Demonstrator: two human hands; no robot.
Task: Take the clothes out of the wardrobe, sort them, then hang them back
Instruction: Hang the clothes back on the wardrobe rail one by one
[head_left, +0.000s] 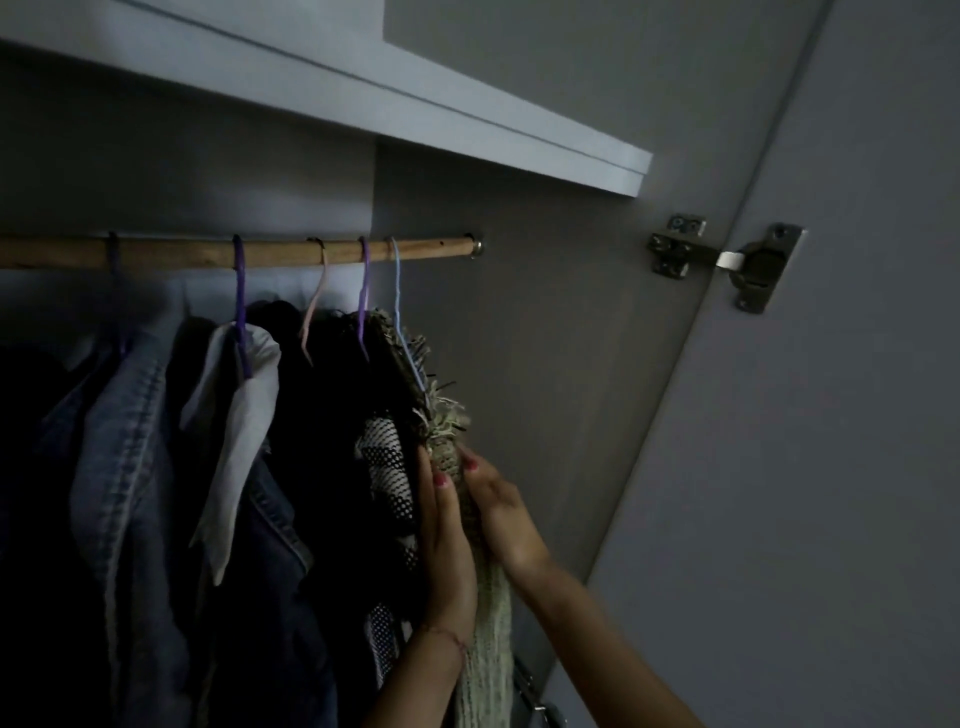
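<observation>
Dim grey wardrobe walls surround you, with a pale shelf (467, 124) overhead and a wooden rail (291, 252) running beneath it to the side panel. Beyond the panel, a metal hinge (727, 260) joins the open door (857, 415). Along the rail your clothes hang on thin hangers: a denim jacket (130, 467) at the left, a white garment (244, 415) on a purple hanger (240, 306), dark pieces behind a pink hanger (314, 312), a black-and-white mesh top (387, 478), and at the right end a pale fringed knit garment (447, 426) on a light blue hanger (400, 322). Your left hand (447, 545) lies flat with fingers straight against the knit's left side, next to the mesh top. Your right hand (498, 514) curls its fingers onto the knit's right side, so the fabric is pressed between both hands.
</observation>
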